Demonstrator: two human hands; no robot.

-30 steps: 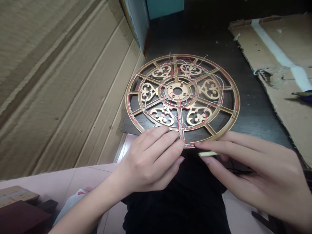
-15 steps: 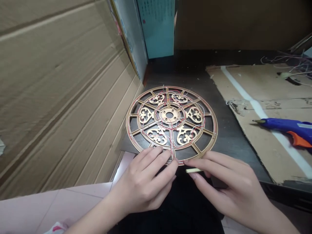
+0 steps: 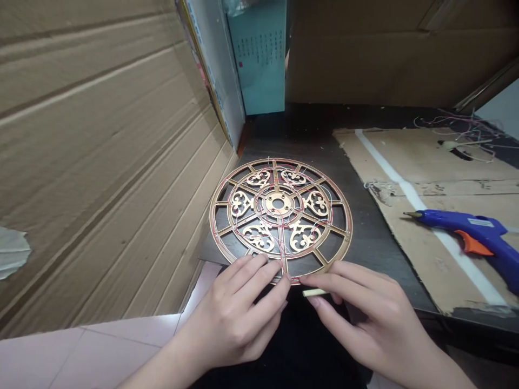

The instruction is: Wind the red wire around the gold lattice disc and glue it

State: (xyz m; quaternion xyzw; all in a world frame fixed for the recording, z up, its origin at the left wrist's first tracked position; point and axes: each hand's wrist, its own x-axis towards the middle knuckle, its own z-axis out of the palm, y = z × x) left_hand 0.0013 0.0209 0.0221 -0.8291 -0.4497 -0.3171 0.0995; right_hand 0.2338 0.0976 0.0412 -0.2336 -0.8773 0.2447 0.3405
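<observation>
A round gold openwork frame (image 3: 344, 201), with scroll ornaments and thin red and white wires (image 3: 283, 246) along its rings and spokes, lies flat on the dark table, its near edge towards me. My left hand (image 3: 243, 308) is closed at that near rim, its fingertips resting on the rim and wires. Just to the right, my right hand (image 3: 368, 308) pinches a short pale stick (image 3: 314, 292) between thumb and fingers. Its index fingertip presses the wire on the near rim. My fingers hide part of the near rim.
A blue glue gun (image 3: 462, 220) with an orange trigger lies on a cardboard sheet (image 3: 438, 259) to the right. Loose wires (image 3: 466, 129) lie behind it. A tall cardboard wall (image 3: 121, 178) stands close on the left. At the back are a teal box (image 3: 263, 70) and more cardboard.
The view has tilted up and shifted slightly, so everything sits lower and a little to the left. Both hands keep nearly the same place on the rim.
</observation>
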